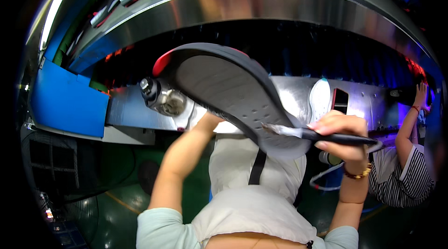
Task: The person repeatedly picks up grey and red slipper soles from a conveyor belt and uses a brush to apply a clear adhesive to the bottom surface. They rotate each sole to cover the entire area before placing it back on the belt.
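A large dark grey shoe sole (219, 81) with a red patch at its far left end is held up tilted, its hollow inner face toward me. Behind its lower left edge, my left hand (211, 119) grips it, with most of the fingers hidden. My right hand (344, 125) is closed around the black handle of a brush (338, 137). The pale, wet-looking bristles touch or hover just over the sole's inner face near its lower right end, where several small dimples show.
A clear bottle with a black top (170, 102) stands on the metal ledge (128, 109) at left. A white sole (320, 97) and a dark red-edged rectangle (340, 100) lie to the right. A curved steel rim (242, 4) runs overhead. A co-worker's arm (405, 130) reaches up at far right.
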The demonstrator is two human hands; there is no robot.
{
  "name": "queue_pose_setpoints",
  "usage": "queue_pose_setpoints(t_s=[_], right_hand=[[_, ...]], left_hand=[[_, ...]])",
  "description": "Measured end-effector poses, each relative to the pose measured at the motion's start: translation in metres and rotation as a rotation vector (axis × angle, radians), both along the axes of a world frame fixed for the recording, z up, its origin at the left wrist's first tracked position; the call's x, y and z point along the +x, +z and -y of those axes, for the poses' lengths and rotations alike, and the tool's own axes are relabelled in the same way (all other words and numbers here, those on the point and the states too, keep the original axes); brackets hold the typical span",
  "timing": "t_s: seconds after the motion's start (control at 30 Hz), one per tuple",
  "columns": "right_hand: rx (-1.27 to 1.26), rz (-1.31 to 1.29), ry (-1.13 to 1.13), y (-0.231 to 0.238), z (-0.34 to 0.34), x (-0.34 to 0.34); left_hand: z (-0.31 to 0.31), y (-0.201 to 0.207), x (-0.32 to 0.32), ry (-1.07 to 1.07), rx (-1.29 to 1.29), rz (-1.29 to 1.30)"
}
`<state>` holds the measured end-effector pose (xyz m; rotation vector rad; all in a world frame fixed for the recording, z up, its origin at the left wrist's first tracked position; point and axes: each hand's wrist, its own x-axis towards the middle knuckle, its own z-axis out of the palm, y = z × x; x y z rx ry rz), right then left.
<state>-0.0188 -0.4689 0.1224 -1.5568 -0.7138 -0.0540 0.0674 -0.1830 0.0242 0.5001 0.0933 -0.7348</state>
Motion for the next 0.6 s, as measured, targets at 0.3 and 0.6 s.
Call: queue_pose_setpoints(t_s=[0.3, 0.6], right_hand=[[0.381, -0.557, -0.318, -0.102, -0.019, 0.024], [0.627, -0.622, -0.412, -0.124, -0.013, 0.021]], left_hand=[[0.072, -0.053, -0.001, -0.124, -0.050, 0.011], [0.093, -0.106, -0.025, -0.185, -0.303, -0.099]])
